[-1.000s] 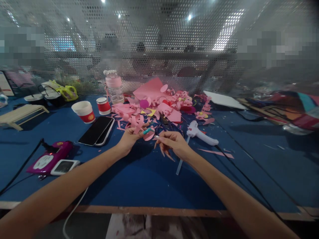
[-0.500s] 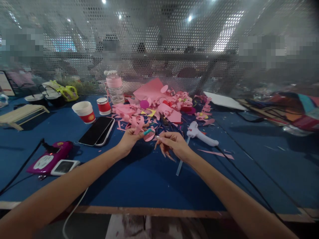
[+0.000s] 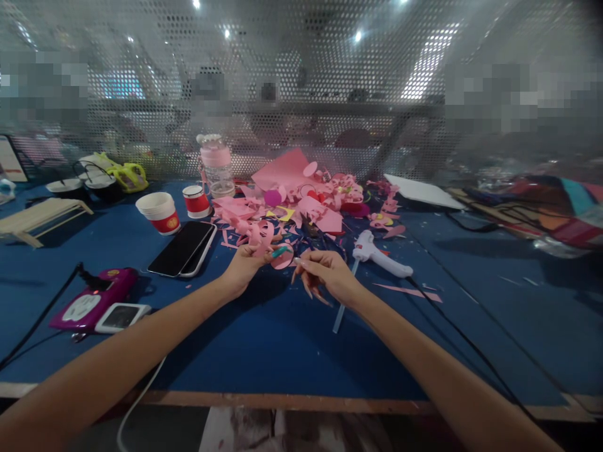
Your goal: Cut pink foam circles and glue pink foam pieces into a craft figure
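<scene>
My left hand (image 3: pixel 241 269) is closed in a pinch on a cut piece of pink paper. A round pink paper disc (image 3: pixel 282 258) shows at its fingertips, under a long teal thumbnail. Above the fingers rises a curled pink paper strip (image 3: pixel 262 233); whether it is joined to the disc is hidden. My right hand (image 3: pixel 325 273) is beside the disc's right edge, thumb and index finger pressed together and the other fingers hanging down. What lies in this pinch, if anything, is too small to make out. A white hot glue gun (image 3: pixel 384 260) rests just right of it.
Pink paper scraps (image 3: pixel 320 194) are heaped behind my hands, with dark scissors-like blades (image 3: pixel 313 231) among them. On the left are phones (image 3: pixel 181 248), a paper cup (image 3: pixel 157 212), a red-and-white cup (image 3: pixel 196 201), a bottle (image 3: pixel 217 166) and a purple device (image 3: pixel 97 298). The glue gun's cord (image 3: pixel 464 342) runs right.
The curled pink strip above my left hand has turned a little and shows a wider loop. Both hands stay in nearly the same place; the right fingertips have shifted slightly.
</scene>
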Demonstrator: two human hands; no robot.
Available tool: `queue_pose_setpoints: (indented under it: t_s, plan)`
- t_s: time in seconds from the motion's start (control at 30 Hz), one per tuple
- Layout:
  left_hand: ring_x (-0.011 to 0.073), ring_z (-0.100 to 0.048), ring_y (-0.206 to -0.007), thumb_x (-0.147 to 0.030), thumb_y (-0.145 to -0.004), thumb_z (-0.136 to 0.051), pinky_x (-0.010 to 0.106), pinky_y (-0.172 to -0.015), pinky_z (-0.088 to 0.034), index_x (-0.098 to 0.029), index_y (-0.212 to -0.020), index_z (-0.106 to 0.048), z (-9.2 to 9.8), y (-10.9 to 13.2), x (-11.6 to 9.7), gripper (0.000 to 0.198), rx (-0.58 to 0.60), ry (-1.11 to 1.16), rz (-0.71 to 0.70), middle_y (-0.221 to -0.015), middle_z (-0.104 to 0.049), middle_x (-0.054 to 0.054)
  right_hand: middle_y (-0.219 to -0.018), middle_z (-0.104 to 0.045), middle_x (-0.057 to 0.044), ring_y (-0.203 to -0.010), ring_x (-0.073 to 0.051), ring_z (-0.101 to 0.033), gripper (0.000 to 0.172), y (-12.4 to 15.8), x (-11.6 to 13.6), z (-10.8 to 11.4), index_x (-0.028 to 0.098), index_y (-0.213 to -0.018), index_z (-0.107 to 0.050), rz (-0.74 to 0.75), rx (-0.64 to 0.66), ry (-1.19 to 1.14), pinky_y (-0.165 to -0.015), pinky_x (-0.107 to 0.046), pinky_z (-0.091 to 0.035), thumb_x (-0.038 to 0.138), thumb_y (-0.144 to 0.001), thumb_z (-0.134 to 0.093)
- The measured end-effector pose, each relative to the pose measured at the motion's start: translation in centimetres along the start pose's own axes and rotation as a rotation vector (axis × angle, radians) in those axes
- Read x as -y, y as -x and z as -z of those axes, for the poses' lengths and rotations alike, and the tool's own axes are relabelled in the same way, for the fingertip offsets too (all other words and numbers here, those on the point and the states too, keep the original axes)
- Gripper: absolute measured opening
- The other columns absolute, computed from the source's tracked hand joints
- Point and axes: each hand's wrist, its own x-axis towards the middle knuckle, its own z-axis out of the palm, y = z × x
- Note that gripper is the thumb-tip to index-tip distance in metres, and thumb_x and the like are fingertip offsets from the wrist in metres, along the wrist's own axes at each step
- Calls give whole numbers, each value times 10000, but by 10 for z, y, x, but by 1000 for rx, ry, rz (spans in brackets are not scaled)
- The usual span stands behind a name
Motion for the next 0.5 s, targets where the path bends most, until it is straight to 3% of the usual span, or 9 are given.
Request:
queue_pose_setpoints:
  t_s: [0.37, 0.5]
  plan:
    - [250, -566, -1086, -305, -553, -772, 388, -943, -408, -169, -632, -694, 0, 0, 1, 176, -5, -23, -16, -1058, -679, 90, -399, -533, 39, -271, -63, -430, 308, -2, -1, -1, 142, -653, -568, -16, 35, 63, -264, -159, -299, 442, -719, -596]
    - [248, -581, -1056, -302, -508, -787, 383, -937, -410, -158, -598, -676, 2, -3, 1, 203, -73, -73, -26, -1043, -682, 87, -469, -546, 8, -315, -88, -430, 352, 0, 12, 14, 153, -709, -568, -1, -52, 334, -312, -204, -309, 495, -749, -495]
